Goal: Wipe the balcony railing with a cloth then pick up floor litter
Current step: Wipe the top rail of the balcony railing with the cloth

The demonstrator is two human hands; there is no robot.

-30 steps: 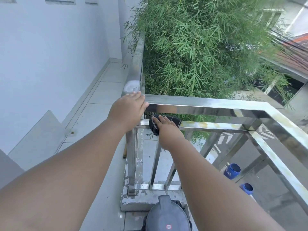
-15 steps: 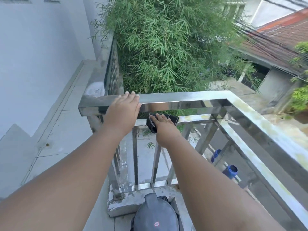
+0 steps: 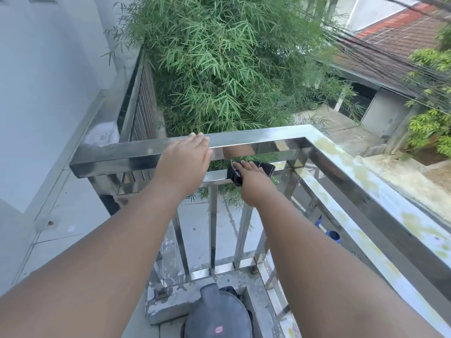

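A stainless-steel balcony railing (image 3: pixel 268 139) runs across the middle and turns a corner down the right side, where its top is stained yellow-green. My left hand (image 3: pixel 183 162) rests palm-down on the top rail, fingers over its far edge. Just below, my right hand (image 3: pixel 252 184) presses a black cloth (image 3: pixel 267 168) flat against the lower horizontal bar (image 3: pixel 212 178). The cloth wraps over that bar, partly hidden under my fingers. No floor litter shows clearly.
A dark grey round-topped object (image 3: pixel 217 313) stands on the floor at the railing's base. A white wall (image 3: pixel 44 81) closes the left side beyond a tiled ledge. Dense bamboo (image 3: pixel 231 57) rises past the rail. Blue containers (image 3: pixel 333 235) sit on the ground far below.
My view has swung right, showing more of the right rail and rooftops. My left hand stays on the top rail, and the right hand with the cloth has shifted slightly right along the lower bar.
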